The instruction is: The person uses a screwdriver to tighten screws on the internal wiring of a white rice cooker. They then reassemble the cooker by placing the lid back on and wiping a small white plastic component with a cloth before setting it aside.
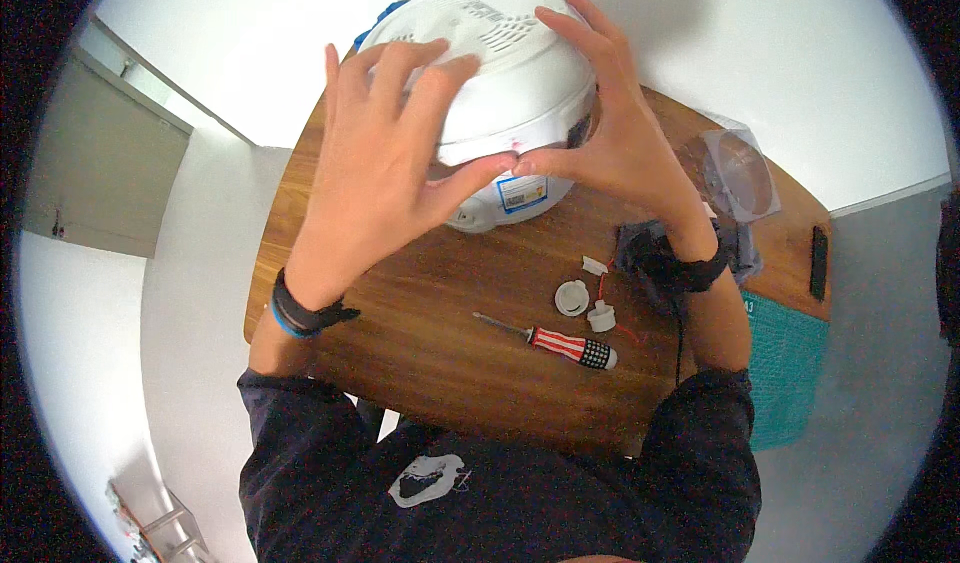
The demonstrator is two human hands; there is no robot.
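1. Both of my hands are up close on the white appliance (520,83), a round rice-cooker-like body turned upside down, its vented underside facing me. It sits at the far part of the wooden surface (420,323) and fills the space between my palms.
2. That wooden surface spreads out under and behind my grip, toward my body, with everything else lying on it.
3. On my left hand (380,173) the fingers are spread wide over the appliance's underside, the thumb stretched along its lower rim. It presses flat against the shell rather than closing round it.
4. On my right hand (620,133) the fingers are opened out over the right flank, the thumb meeting my left thumb at the rim near a small label. Together the two hands cradle the shell; neither is clenched.
5. To the right of my right wrist lies a clear plastic bag (742,175) with a round part in it.
6. Below my grip, near my right forearm, is a screwdriver (560,343) with a red-and-white striped handle.
7. Just above it, a white round cap (572,298) lies beside a smaller white plug (601,316) with red wire, both under my right wrist.
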